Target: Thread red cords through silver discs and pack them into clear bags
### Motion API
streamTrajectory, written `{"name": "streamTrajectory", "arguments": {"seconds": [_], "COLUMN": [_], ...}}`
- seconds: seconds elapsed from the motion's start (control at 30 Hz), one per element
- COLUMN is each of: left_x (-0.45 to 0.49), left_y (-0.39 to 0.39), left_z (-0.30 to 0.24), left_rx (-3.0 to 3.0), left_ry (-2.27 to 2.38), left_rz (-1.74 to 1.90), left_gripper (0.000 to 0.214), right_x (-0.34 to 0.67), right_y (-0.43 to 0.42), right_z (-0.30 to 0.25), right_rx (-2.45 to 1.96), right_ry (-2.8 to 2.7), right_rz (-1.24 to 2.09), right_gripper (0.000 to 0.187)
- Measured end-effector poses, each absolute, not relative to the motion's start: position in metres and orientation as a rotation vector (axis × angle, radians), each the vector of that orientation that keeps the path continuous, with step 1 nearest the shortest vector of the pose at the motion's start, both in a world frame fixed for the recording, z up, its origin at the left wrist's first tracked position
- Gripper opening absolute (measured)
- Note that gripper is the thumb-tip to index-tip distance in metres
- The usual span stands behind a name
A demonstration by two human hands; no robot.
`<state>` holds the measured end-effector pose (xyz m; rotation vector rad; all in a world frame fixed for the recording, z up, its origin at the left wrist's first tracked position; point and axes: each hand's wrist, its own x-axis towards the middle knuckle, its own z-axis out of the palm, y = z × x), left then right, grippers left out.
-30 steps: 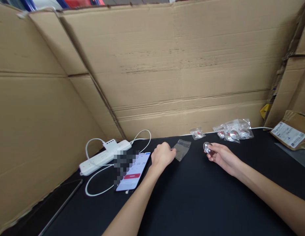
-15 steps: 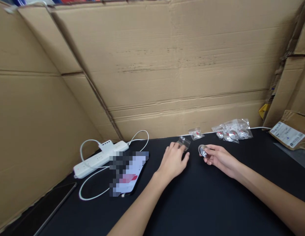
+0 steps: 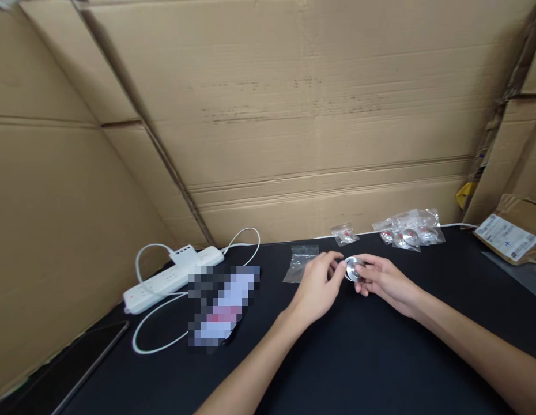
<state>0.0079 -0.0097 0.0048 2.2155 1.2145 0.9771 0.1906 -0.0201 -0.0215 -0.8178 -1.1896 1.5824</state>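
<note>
A round silver metal disc (image 3: 354, 269) with a pale rim is pinched between the thumb and fingers of my right hand (image 3: 382, 279). Its flat face is turned up toward me, and some of its right side is hidden behind the thumb. My left hand (image 3: 320, 282) is at the disc's left edge, thumb tip at the rim, fingers bent and apart from the thumb. Just left of that hand, a clear plastic bag (image 3: 299, 262) lies flat on the black table (image 3: 358, 357); the hand covers its right part.
Farther back lie one small clear bag with a red-marked item (image 3: 346, 235) and a cluster of bagged silver discs (image 3: 410, 235). A white power strip (image 3: 164, 283) with cables, a blurred phone (image 3: 227, 308) and a dark tablet (image 3: 73, 369) are left. A labelled brown package (image 3: 508, 233) sits right, before cardboard walls (image 3: 268, 132).
My left hand has let go of the clear bag, now lying farther left, and has moved right to the disc. In my right hand the disc has turned to show more of its face.
</note>
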Motion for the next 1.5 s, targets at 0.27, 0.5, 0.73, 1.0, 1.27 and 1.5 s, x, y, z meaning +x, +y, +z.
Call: {"name": "streamTrajectory", "arguments": {"seconds": [0.27, 0.5, 0.73, 1.0, 1.27, 1.5], "left_x": [0.011, 0.010, 0.009, 0.013, 0.024, 0.019], "left_y": [0.001, 0.007, 0.004, 0.000, -0.011, -0.008], "left_z": [-0.012, -0.015, -0.003, -0.007, -0.015, -0.012], "left_rx": [1.647, 1.541, 1.467, 1.547, 1.491, 1.662], "left_ry": [0.956, 1.150, 1.204, 1.136, 1.014, 1.166], "left_rz": [1.012, 1.089, 1.125, 1.123, 1.056, 1.071], "left_gripper": [0.016, 0.012, 0.011, 0.012, 0.008, 0.006], "right_x": [0.189, 0.222, 0.248, 0.208, 0.196, 0.197], "right_y": [-0.017, 0.005, 0.012, -0.021, -0.029, -0.024], "right_z": [-0.022, -0.032, -0.031, -0.007, -0.012, -0.012], "right_rx": [-0.908, -1.226, -1.398, -1.083, -1.145, -1.231], "right_ry": [-1.350, -1.549, -2.067, -2.083, -2.285, -2.174], "right_rz": [1.461, 0.758, 0.104, 0.205, 0.152, 0.165], "right_gripper": [0.034, 0.024, 0.013, 0.017, 0.013, 0.026]}}
